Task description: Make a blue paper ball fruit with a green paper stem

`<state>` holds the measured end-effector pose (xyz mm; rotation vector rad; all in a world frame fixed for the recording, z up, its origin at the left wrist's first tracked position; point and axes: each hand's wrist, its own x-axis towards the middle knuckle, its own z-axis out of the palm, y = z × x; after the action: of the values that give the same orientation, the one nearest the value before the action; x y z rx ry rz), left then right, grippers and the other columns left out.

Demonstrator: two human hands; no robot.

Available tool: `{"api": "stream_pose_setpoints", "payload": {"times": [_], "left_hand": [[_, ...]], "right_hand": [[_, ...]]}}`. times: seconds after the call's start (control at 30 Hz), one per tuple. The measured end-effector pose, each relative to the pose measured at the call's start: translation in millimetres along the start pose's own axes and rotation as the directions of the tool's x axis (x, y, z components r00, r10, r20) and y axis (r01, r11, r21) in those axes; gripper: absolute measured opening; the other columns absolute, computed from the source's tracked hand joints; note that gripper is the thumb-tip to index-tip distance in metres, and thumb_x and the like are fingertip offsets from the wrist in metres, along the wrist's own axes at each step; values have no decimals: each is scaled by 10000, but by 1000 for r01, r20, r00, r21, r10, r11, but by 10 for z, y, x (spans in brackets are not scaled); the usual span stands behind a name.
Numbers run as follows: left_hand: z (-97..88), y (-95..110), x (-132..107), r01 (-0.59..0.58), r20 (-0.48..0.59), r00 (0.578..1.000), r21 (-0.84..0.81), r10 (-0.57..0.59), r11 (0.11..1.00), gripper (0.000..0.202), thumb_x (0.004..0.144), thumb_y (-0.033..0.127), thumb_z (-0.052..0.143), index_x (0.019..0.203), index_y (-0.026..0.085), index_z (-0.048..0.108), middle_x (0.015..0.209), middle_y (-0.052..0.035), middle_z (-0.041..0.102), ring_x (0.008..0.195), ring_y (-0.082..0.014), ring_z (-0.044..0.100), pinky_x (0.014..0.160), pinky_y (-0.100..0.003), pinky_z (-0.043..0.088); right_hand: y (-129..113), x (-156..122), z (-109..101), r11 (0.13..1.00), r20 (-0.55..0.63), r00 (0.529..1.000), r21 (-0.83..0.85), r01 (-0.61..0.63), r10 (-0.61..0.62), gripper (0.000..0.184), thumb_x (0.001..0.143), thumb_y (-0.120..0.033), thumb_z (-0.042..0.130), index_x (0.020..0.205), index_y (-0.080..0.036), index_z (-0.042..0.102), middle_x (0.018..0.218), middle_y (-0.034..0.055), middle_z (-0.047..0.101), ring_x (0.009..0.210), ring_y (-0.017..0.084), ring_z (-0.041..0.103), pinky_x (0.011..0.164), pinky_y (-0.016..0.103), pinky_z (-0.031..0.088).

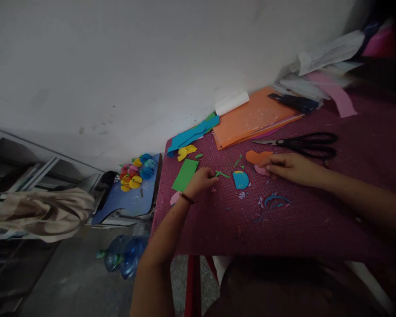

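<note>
My left hand (202,181) has its fingers drawn together beside thin green paper strips (223,174); whether it pinches one is hidden. A green paper rectangle (185,175) lies against that hand's back, with a pink paper cutout (175,198) by the wrist. On the right, my right hand (284,167) closes its thumb and fingers at the edge of an orange paper cutout (255,156). Partly under it is a pink rounded cutout (259,170). Between the hands lies a blue rounded cutout (240,180) with a yellow mark on its upper edge.
Black-handled scissors (300,143) lie behind my right hand. Orange sheets (254,116), a dark stapler (295,102), blue strips (193,134) and yellow cutouts (186,152) line the back. Blue scraps (277,200) litter the red cloth. Left, colourful paper shapes (135,171) sit on a blue surface (127,202).
</note>
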<state>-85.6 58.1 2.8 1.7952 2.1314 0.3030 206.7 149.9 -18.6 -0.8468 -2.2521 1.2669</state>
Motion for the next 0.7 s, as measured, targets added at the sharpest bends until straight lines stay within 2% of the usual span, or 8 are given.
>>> {"api": "stream_pose_setpoints", "payload": {"times": [0.1,0.2,0.3,0.4,0.47,0.57,0.63,0.7], "left_hand": [[-180,-261,24,34,-118,993,42,-29,999,177,782,325,581,768,157,636,767,-23,656,702,-148,583,620,-250,399],[-430,-639,152,127,-277,956,93,-97,988,179,795,253,551,886,130,645,927,-102,677,864,-211,608,742,-302,426],[-595,-992,358,193,-347,926,96,-149,977,271,797,234,557,1021,101,631,1044,-160,671,959,-251,610,808,-333,434],[-611,-1225,571,204,-346,924,82,-165,975,371,762,217,602,1117,113,610,1103,-155,664,994,-249,607,840,-325,438],[-570,-1314,683,202,-326,930,66,-171,977,363,724,193,627,1083,137,638,1062,-132,679,966,-240,614,839,-315,439],[-504,-1392,788,199,-322,929,29,-180,979,190,711,190,622,880,150,697,962,-125,688,912,-242,618,831,-321,435],[-482,-1433,821,196,-351,917,-11,-188,980,121,730,193,590,767,151,697,927,-134,682,900,-247,615,823,-329,430],[-481,-1480,836,191,-391,898,-69,-203,979,151,760,206,551,727,149,687,874,-129,679,879,-243,615,797,-327,431]], "right_hand": [[-2,-1,-10,999,-46,998,38,-29,30,436,821,-463,476,998,-126,687,768,58,639,678,168,549,663,301,425],[45,9,-25,998,-90,995,50,-48,53,390,817,-439,475,965,-137,672,714,45,614,651,164,533,633,294,413],[120,27,-39,996,-101,991,41,-81,85,349,817,-442,480,934,-165,656,712,43,613,653,171,547,632,298,417],[212,43,-50,990,-99,985,57,-133,138,314,807,-463,491,852,-185,631,712,46,618,645,174,561,629,300,428],[268,48,-57,983,-92,980,57,-172,177,308,799,-474,499,830,-191,617,720,47,627,646,177,572,630,301,437],[300,44,-68,980,-84,976,17,-198,199,323,792,-490,501,848,-193,614,706,38,624,648,180,581,631,301,444],[279,37,-74,983,-86,979,-3,-186,185,338,789,-503,495,848,-192,613,698,34,620,638,178,580,622,297,448],[240,30,-80,984,-91,981,-13,-175,173,351,785,-511,487,861,-194,617,725,39,637,637,179,587,621,294,462]]}}
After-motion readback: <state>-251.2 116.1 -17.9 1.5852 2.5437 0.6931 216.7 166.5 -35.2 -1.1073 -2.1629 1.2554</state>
